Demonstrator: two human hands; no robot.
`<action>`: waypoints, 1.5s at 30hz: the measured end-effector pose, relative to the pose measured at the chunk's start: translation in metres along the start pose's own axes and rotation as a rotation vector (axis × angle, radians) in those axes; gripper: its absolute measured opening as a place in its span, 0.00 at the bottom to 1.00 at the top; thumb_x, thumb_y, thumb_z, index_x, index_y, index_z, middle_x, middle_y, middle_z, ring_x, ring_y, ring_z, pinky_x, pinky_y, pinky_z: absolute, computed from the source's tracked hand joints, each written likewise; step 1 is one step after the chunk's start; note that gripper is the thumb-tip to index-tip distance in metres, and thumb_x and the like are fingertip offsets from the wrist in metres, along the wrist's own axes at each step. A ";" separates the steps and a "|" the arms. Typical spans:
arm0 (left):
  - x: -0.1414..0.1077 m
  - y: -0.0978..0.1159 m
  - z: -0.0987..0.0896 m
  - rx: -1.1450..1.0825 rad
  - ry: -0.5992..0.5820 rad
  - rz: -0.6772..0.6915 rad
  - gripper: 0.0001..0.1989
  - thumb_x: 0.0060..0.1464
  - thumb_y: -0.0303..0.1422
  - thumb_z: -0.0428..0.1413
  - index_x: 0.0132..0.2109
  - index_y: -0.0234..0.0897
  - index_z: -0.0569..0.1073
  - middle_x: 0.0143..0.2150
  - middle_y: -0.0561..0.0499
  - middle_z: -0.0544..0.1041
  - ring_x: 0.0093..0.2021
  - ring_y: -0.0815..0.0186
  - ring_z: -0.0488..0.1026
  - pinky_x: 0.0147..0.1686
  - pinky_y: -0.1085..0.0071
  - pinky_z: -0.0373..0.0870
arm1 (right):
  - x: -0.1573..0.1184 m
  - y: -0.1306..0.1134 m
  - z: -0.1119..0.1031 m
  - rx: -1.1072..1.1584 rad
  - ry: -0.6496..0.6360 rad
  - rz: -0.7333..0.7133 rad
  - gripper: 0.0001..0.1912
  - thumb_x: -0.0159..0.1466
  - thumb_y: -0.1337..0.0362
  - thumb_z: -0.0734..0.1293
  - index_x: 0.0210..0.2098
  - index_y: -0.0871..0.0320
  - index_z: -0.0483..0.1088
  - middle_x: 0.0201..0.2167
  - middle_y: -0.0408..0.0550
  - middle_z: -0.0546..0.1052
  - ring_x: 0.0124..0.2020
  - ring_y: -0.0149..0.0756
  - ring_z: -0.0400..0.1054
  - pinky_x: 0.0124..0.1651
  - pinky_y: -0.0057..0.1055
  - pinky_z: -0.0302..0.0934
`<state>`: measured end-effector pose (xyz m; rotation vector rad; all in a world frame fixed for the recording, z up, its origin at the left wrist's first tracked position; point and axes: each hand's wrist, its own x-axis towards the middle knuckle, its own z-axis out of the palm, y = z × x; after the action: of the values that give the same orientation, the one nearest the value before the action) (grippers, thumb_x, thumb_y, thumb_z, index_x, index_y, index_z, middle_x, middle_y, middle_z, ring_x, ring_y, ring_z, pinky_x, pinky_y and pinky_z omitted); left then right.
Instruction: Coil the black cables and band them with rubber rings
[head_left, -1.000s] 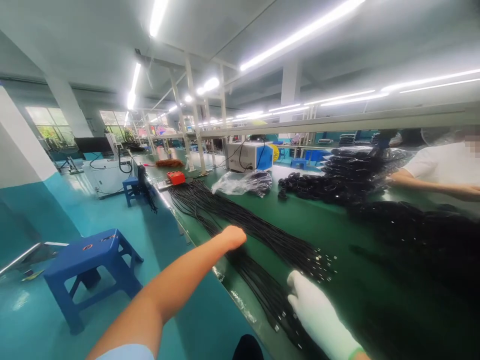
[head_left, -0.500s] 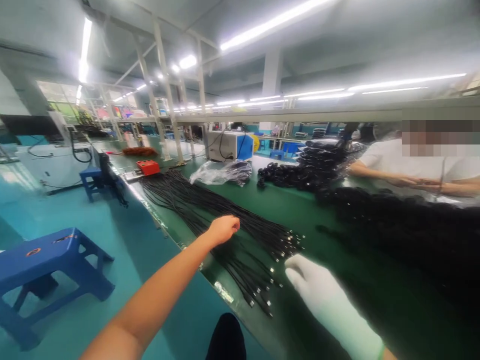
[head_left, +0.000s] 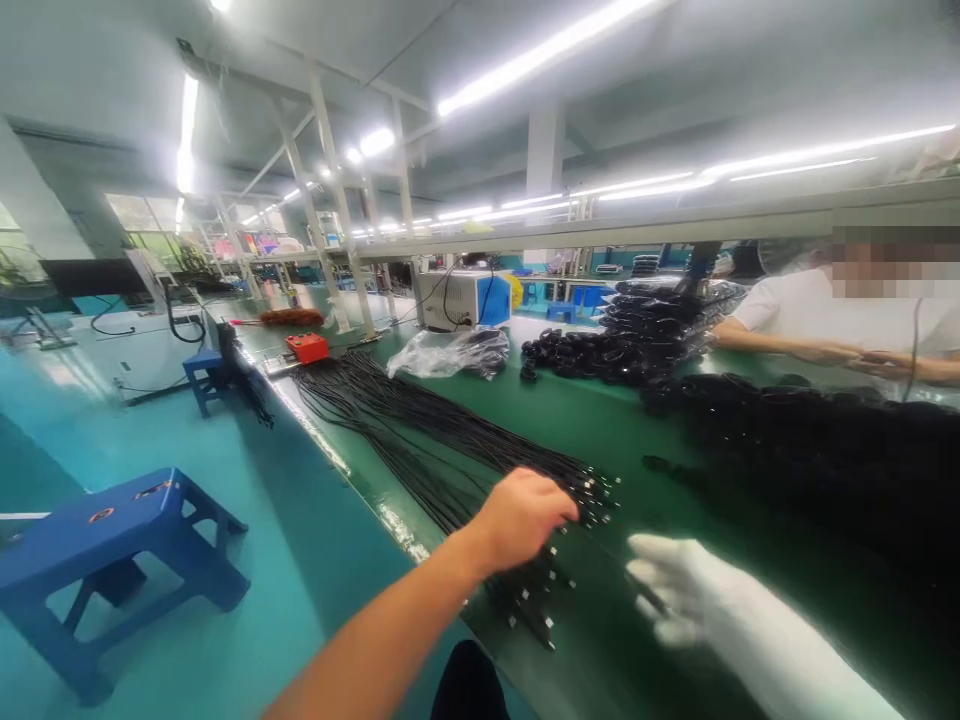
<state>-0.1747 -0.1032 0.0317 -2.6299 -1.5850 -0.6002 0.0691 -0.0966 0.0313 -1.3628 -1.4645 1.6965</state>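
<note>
My left hand [head_left: 525, 517] is bare and closed, with its fingers curled down over the connector ends of the black cables [head_left: 427, 410]. What lies inside its fingers is hidden. To its right is my right hand [head_left: 679, 590] in a white glove, above the green tabletop. Its fingers are bent around a dark, slim piece that looks like a cable end; blur hides the detail. The cables stretch lengthwise along the table in two loose bundles, with small shiny metal plugs [head_left: 598, 485] at the near end. The nearer bundle is partly behind my left forearm.
A red box [head_left: 307, 347] stands at the cables' far end. Beyond are clear plastic bags [head_left: 420, 352] and a blue-and-white machine [head_left: 459, 298]. Black coiled cables [head_left: 787, 430] are heaped on the right, before a seated person. A blue stool [head_left: 112, 530] stands left on the floor.
My left hand has moved right and nearer along the cables to their plug ends. My right hand has shifted right and slightly down, away from the plugs. The view has turned slightly.
</note>
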 end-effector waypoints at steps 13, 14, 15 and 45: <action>0.040 0.078 -0.015 -0.693 -0.160 0.145 0.07 0.57 0.29 0.53 0.35 0.36 0.76 0.34 0.52 0.76 0.38 0.69 0.71 0.42 0.74 0.65 | -0.016 0.027 -0.004 0.711 -1.006 0.069 0.19 0.61 0.63 0.55 0.46 0.68 0.64 0.36 0.61 0.77 0.34 0.45 0.76 0.31 0.40 0.70; 0.045 0.078 -0.013 -0.739 -0.175 0.165 0.07 0.56 0.29 0.53 0.35 0.36 0.76 0.34 0.52 0.76 0.38 0.69 0.70 0.42 0.74 0.65 | -0.014 0.027 -0.006 0.728 -1.032 0.051 0.19 0.60 0.64 0.55 0.47 0.68 0.63 0.37 0.62 0.77 0.35 0.46 0.75 0.32 0.42 0.69; 0.049 0.079 -0.012 -0.763 -0.188 0.184 0.06 0.56 0.29 0.54 0.35 0.36 0.76 0.34 0.52 0.75 0.38 0.69 0.70 0.42 0.74 0.65 | -0.013 0.029 -0.007 0.734 -1.056 0.033 0.19 0.59 0.64 0.55 0.47 0.68 0.63 0.37 0.63 0.77 0.36 0.47 0.75 0.33 0.43 0.69; 0.034 0.108 -0.006 -0.019 0.070 0.124 0.10 0.60 0.36 0.50 0.35 0.41 0.74 0.30 0.53 0.73 0.30 0.67 0.68 0.30 0.71 0.59 | 0.001 0.026 -0.044 0.785 -0.607 -0.198 0.17 0.61 0.59 0.67 0.44 0.66 0.68 0.36 0.57 0.77 0.38 0.41 0.73 0.50 0.50 0.60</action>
<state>-0.0700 -0.1285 0.0682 -2.6643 -1.3928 -0.6954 0.1143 -0.0849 0.0108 -0.2900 -0.9462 2.2957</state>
